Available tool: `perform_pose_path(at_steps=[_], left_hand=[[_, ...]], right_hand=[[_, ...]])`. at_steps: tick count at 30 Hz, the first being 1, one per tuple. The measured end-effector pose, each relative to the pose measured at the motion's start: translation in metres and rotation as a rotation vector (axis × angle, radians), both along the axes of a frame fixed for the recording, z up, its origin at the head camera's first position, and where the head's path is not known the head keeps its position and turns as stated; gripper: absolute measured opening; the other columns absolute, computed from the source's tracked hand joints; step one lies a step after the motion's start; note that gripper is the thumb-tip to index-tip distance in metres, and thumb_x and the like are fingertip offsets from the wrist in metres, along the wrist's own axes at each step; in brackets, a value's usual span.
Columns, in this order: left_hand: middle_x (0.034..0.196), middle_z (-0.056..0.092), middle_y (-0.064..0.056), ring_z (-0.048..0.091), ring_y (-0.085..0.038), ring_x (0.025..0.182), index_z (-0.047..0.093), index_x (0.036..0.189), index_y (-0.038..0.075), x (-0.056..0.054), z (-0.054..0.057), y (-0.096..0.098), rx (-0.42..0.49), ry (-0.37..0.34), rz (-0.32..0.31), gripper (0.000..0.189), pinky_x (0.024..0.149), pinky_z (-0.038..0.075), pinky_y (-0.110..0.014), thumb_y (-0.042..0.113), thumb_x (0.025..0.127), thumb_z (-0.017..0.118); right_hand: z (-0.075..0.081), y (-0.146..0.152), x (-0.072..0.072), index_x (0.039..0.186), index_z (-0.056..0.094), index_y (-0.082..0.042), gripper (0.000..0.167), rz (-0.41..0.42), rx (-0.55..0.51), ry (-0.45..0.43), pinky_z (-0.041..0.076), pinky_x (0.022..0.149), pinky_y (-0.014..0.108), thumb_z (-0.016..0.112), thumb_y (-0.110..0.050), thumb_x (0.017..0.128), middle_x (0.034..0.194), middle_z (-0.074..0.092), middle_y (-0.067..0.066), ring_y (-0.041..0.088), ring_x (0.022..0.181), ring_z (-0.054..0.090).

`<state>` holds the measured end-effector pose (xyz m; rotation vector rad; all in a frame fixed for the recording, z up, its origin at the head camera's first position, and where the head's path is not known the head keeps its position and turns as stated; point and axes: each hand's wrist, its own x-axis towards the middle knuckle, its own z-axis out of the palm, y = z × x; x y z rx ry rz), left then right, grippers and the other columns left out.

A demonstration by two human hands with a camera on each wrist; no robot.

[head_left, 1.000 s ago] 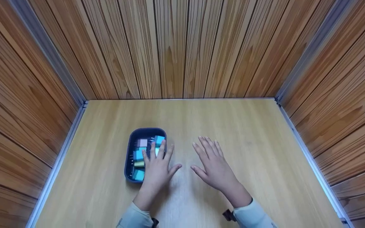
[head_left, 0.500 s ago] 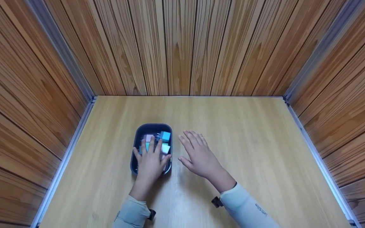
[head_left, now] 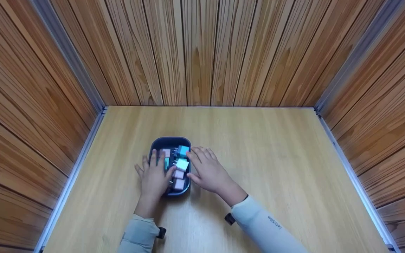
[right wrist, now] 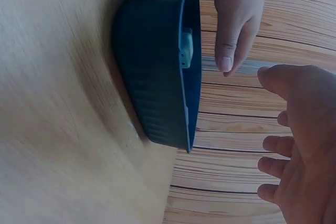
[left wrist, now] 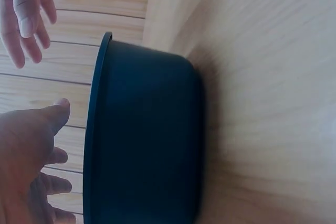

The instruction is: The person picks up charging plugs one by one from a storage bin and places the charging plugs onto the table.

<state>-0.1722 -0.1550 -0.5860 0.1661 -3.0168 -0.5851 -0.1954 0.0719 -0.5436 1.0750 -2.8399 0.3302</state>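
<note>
A dark blue rectangular box stands on the wooden table, left of the middle. Inside lie several small blocks with thin metal prongs, which look like plug chargers: a blue one, a pale mint one and pink ones, among them a pink block at the near end. My left hand is over the left side of the box, fingers spread and hiding part of the contents. Close by the right rim is my right hand, fingers straight. Both hands appear above rim height in the wrist views, holding nothing.
Wooden plank walls enclose the table at the back and both sides. Metal strips run along the left edge and right edge. Dark wrist devices are on both sleeves.
My left hand has moved left across the box, uncovering the pink and mint blocks on its right side. My right hand has come left to the right rim. The head view has shifted slightly.
</note>
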Motion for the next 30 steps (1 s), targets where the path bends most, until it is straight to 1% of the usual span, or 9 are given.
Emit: perform_pose_path(at_steps=[5, 12, 15, 18, 20, 25, 30], left_hand=[[0.170, 0.017, -0.020, 0.006, -0.055, 0.153, 0.032, 0.162, 0.019, -0.002, -0.002, -0.010, 0.010, -0.019, 0.037, 0.079, 0.113, -0.003, -0.078, 0.063, 0.099, 0.051], [0.168, 0.021, -0.021, 0.009, -0.055, 0.153, 0.030, 0.162, 0.018, -0.007, -0.006, -0.019, 0.025, -0.065, 0.074, 0.080, 0.114, 0.007, -0.078, 0.064, 0.100, 0.050], [0.168, 0.021, -0.021, 0.012, -0.054, 0.152, 0.028, 0.163, 0.017, -0.009, -0.009, -0.023, 0.046, -0.090, 0.103, 0.082, 0.114, 0.010, -0.077, 0.064, 0.100, 0.049], [0.168, 0.020, -0.023, 0.016, -0.054, 0.151, 0.024, 0.164, 0.016, -0.011, -0.012, -0.027, 0.067, -0.118, 0.137, 0.084, 0.114, 0.014, -0.076, 0.065, 0.100, 0.048], [0.167, 0.022, -0.025, 0.021, -0.053, 0.150, 0.023, 0.164, 0.014, -0.011, -0.014, -0.030, 0.081, -0.123, 0.152, 0.085, 0.113, 0.019, -0.075, 0.064, 0.100, 0.048], [0.160, 0.033, -0.027, 0.035, -0.051, 0.143, 0.026, 0.162, 0.008, -0.011, -0.019, -0.034, 0.108, -0.107, 0.164, 0.084, 0.108, 0.030, -0.073, 0.061, 0.101, 0.050], [0.156, 0.041, -0.026, 0.041, -0.048, 0.139, 0.025, 0.162, 0.008, -0.014, -0.024, -0.034, 0.126, -0.116, 0.167, 0.083, 0.107, 0.034, -0.070, 0.060, 0.102, 0.049]], right_hand=[[-0.004, -0.012, -0.001, 0.163, 0.028, -0.018, 0.077, 0.000, 0.017, -0.051, 0.022, 0.123, 0.051, 0.051, -0.058, 0.102, 0.166, 0.031, 0.012, 0.029, 0.154, 0.027], [-0.012, -0.023, -0.004, 0.161, 0.032, -0.016, 0.076, -0.004, 0.066, -0.053, 0.024, 0.123, 0.050, 0.051, -0.059, 0.101, 0.165, 0.034, 0.010, 0.029, 0.153, 0.030], [-0.017, -0.026, -0.006, 0.161, 0.032, -0.017, 0.075, -0.004, 0.073, -0.075, 0.023, 0.124, 0.050, 0.054, -0.056, 0.101, 0.164, 0.034, 0.009, 0.029, 0.152, 0.030], [-0.022, -0.031, -0.007, 0.160, 0.035, -0.017, 0.073, 0.003, 0.068, -0.093, 0.022, 0.124, 0.050, 0.057, -0.052, 0.101, 0.163, 0.036, 0.010, 0.029, 0.152, 0.032], [-0.026, -0.034, -0.009, 0.159, 0.037, -0.016, 0.071, 0.008, 0.067, -0.095, 0.023, 0.123, 0.050, 0.059, -0.049, 0.101, 0.162, 0.038, 0.010, 0.029, 0.151, 0.033], [-0.032, -0.039, -0.010, 0.159, 0.038, -0.015, 0.069, 0.010, 0.093, -0.094, 0.023, 0.123, 0.051, 0.060, -0.046, 0.101, 0.162, 0.039, 0.010, 0.029, 0.150, 0.034], [-0.035, -0.042, -0.012, 0.159, 0.038, -0.016, 0.067, -0.013, 0.101, -0.122, 0.022, 0.123, 0.054, 0.060, -0.044, 0.102, 0.161, 0.039, 0.009, 0.028, 0.150, 0.034]])
